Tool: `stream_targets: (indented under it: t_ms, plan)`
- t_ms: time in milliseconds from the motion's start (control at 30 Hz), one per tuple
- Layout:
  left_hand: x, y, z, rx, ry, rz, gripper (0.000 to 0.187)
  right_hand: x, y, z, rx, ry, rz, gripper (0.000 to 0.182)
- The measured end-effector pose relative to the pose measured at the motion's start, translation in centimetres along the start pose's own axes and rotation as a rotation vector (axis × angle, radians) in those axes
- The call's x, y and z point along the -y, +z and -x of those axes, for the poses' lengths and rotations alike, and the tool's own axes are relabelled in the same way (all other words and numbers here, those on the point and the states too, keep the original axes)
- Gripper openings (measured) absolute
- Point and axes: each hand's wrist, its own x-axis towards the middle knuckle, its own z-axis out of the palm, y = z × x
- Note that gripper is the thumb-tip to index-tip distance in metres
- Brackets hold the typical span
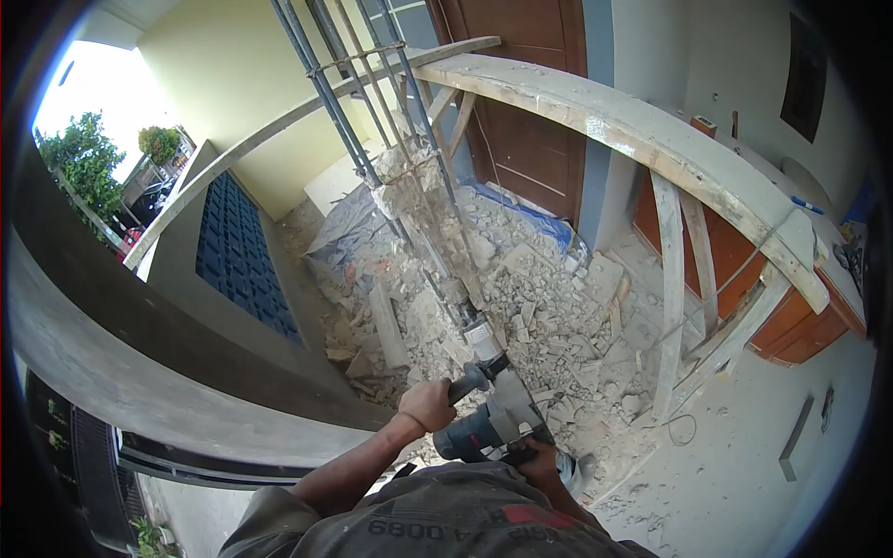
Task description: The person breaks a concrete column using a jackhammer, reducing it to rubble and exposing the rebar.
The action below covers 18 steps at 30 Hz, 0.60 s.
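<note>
My left hand (pixel 426 406) is wrapped round the black side handle of a demolition hammer (pixel 510 405). Lower down, close to my body, my right hand (pixel 537 462) grips the rear handle of the same tool. The hammer's chisel (pixel 433 253) points up and away from me, against a broken concrete column (pixel 409 197). Bare steel rebars (pixel 346 112) rise out of the column, tied with a few stirrups. The chisel's tip overlaps the crumbled concrete in this view.
Concrete rubble (pixel 549 307) covers the floor around the column. A wooden plank (pixel 605 112) on timber props (pixel 668 288) crosses ahead and right. A curved concrete wall (pixel 167 372) borders my left. Blue sheeting (pixel 539 221) lies by a brown door (pixel 530 102).
</note>
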Motion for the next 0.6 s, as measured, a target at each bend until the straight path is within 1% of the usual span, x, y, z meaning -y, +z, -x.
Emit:
stream_targets:
  t_ms: [33, 100, 167, 200, 267, 333, 367, 433, 467, 600]
  plan:
    - [0.5, -0.3, -0.4, -0.013, -0.01, 0.0, 0.032, -0.2, 1.3, 0.6, 0.005, -0.002, 0.008, 0.011]
    - [0.6, -1.0, -0.7, -0.051, -0.015, -0.015, 0.031, 0.0, 6.2, 0.9, -0.093, 0.074, 0.058, 0.01]
    - [0.8, -0.6, -1.0, -0.036, -0.06, -0.053, 0.033, -0.1, 5.2, 0.9, -0.05, 0.096, 0.046, 0.01]
    - [0.3, -0.5, -0.9, 0.002, -0.057, -0.055, 0.034, 0.2, 3.6, 0.7, -0.035, 0.094, 0.056, 0.01]
    - [0.1, 1.3, -0.3, -0.025, -0.037, -0.025, 0.035, 1.4, 3.5, 0.2, -0.017, 0.096, 0.073, 0.01]
    - [-0.9, 2.6, 0.6, 0.019, -0.046, 0.024, 0.034, 2.0, 2.1, 3.3, -0.122, 0.068, 0.162, 0.012]
    - [-1.9, 2.6, 1.2, 0.043, -0.057, 0.036, 0.033, 2.0, 1.5, 4.9, -0.164, 0.08, 0.153, 0.012]
    - [-3.3, 3.8, 2.2, 0.104, -0.078, 0.062, 0.033, 3.0, 0.8, 7.5, -0.049, -0.083, 0.601, 0.009]
    - [-3.9, 4.6, 2.5, 0.103, -0.073, 0.085, 0.033, 3.6, 0.6, 8.8, -0.091, -0.062, 0.695, 0.006]
    - [-7.3, 7.1, 4.3, 0.154, -0.062, 0.129, 0.035, 5.9, -1.4, 13.5, -0.173, -0.085, 0.58, 0.009]
